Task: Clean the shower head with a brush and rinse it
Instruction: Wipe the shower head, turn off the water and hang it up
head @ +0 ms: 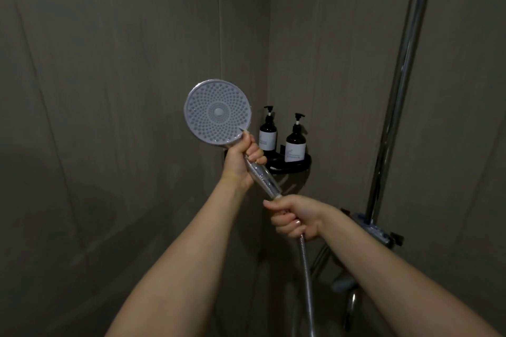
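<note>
Dim grey-tiled shower corner. Shower head (217, 111) raised left of centre, nozzle face toward camera. Left hand (242, 160) wrapped tight round upper handle just under the disc. Right hand (294, 217) below it, clenched where handle meets metal hose (306, 276). Behind hands: two dark pump bottles (282, 137) on black corner shelf (298, 164), shelf's left part blocked by left hand. Chrome riser pole (399, 85) at right, cut off at top. Mixer fittings (375, 230) partly hidden by right forearm, murky. No brush visible.
</note>
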`<control>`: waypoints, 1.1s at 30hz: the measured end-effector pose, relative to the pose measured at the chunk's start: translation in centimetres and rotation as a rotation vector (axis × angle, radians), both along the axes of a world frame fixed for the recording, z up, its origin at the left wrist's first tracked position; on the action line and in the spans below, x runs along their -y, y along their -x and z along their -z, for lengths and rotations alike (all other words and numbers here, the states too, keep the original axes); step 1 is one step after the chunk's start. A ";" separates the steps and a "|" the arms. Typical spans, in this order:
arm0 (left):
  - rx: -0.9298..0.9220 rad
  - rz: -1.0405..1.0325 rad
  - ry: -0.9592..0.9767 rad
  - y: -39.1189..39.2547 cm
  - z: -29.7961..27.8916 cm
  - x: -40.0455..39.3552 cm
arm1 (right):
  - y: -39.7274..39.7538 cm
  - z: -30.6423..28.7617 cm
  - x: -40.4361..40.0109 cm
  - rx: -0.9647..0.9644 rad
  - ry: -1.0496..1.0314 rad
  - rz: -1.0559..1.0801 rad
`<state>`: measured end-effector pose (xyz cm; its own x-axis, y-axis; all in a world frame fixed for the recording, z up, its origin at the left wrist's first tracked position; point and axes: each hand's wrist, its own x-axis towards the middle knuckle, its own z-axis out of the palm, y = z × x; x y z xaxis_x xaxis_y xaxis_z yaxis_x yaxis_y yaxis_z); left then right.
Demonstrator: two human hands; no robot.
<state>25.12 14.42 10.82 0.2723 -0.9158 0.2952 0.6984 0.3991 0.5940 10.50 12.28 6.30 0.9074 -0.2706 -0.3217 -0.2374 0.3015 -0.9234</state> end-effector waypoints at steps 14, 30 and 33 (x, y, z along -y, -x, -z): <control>0.032 -0.030 -0.001 -0.3 -0.3 0.0 | -0.9 -0.3 -0.1 -0.065 0.304 0.214; -0.083 -0.148 -0.010 -1.3 0.0 0.7 | -0.8 2.9 -1.0 0.274 1.152 0.886; -0.085 -0.148 -0.002 -1.2 -0.1 0.7 | -0.7 2.7 -0.9 0.274 1.170 0.842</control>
<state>26.36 13.72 10.88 0.4284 -0.8644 0.2632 0.6800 0.5003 0.5360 11.21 13.13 3.58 0.3482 -0.7193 0.6011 -0.1546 -0.6765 -0.7200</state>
